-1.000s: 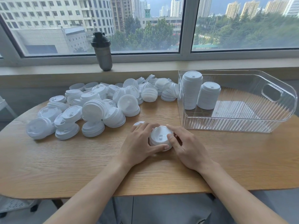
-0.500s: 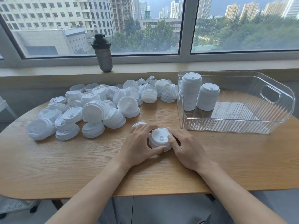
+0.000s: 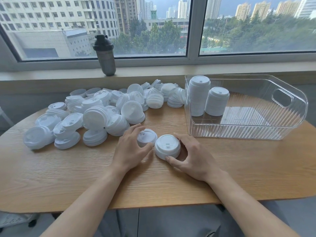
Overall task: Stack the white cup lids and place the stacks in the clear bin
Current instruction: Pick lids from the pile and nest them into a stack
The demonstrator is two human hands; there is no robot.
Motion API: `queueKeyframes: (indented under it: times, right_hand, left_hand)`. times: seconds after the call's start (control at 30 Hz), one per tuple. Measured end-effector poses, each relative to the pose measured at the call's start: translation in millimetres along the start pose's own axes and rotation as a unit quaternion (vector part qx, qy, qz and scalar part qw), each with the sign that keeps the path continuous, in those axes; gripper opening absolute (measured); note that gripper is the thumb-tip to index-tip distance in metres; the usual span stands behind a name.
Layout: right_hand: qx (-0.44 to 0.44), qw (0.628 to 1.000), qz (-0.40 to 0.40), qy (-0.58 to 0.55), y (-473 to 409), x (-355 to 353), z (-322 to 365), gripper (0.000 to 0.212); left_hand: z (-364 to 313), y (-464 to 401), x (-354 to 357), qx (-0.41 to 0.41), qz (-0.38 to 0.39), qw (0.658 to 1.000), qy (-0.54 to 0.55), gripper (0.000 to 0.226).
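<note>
A short stack of white lids (image 3: pixel 167 146) stands on the wooden table (image 3: pixel 68 177) in front of me. My right hand (image 3: pixel 191 158) grips it with thumb and fingers curled round its rim. Just left of it sits another white lid (image 3: pixel 147 138); my left hand (image 3: pixel 131 147) curls over this one, thumb and fingers at its sides. A big pile of loose white lids (image 3: pixel 106 110) and short stacks covers the table's far left. The clear bin (image 3: pixel 256 132) stands at the right with a tall lid stack (image 3: pixel 198 98) and a shorter lid stack (image 3: pixel 216 103) upright in its left end.
A dark shaker bottle (image 3: pixel 104 55) stands on the windowsill behind the pile. The bin has a handle cut-out (image 3: pixel 281 100) on its right wall. The table's rounded front edge runs just below my forearms.
My left hand has let go of the short stack and shifted left onto the separate lid behind it. My right hand keeps its hold on the stack.
</note>
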State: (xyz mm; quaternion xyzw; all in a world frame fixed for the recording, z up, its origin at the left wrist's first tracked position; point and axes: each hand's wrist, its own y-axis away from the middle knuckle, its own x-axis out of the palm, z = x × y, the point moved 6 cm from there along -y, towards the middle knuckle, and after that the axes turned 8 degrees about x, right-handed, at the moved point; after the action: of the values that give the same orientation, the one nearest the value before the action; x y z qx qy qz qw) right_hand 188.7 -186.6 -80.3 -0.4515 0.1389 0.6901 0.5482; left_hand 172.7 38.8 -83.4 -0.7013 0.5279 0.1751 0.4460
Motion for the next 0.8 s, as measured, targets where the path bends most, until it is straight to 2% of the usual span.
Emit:
queueKeyframes:
  times: [0.07, 0.2, 0.3, 0.5, 0.7, 0.8]
  right_hand:
    - [-0.001, 1.0, -0.007, -0.001, 0.3, -0.2, 0.2, 0.082]
    - [0.008, 1.0, -0.011, -0.006, 0.4, -0.1, -0.8, 0.08]
    - [0.018, 0.999, -0.025, -0.007, 0.3, -1.4, -2.4, 0.076]
    - [0.034, 0.999, -0.041, 0.0, -0.1, -1.9, -5.3, 0.077]
    - [0.033, 0.999, -0.04, -0.014, 0.1, -1.0, -5.9, 0.078]
    - [0.027, 0.999, -0.041, -0.017, -0.2, -0.8, -5.4, 0.077]
  left_hand:
    - [3.7, -0.2, 2.4, -0.019, 0.008, 1.0, -0.012, 0.084]
    - [8.5, -0.3, 4.8, -0.035, 0.015, 0.996, -0.081, 0.094]
    - [3.8, 0.4, 2.7, -0.032, 0.009, 0.997, -0.072, 0.088]
    - [1.9, -1.1, 3.7, -0.028, 0.053, 0.997, 0.049, 0.081]
    - [7.5, 0.6, 2.1, -0.043, 0.034, 0.996, 0.069, 0.077]
    - [8.3, 0.4, 2.9, -0.03, 0.024, 0.999, 0.037, 0.076]
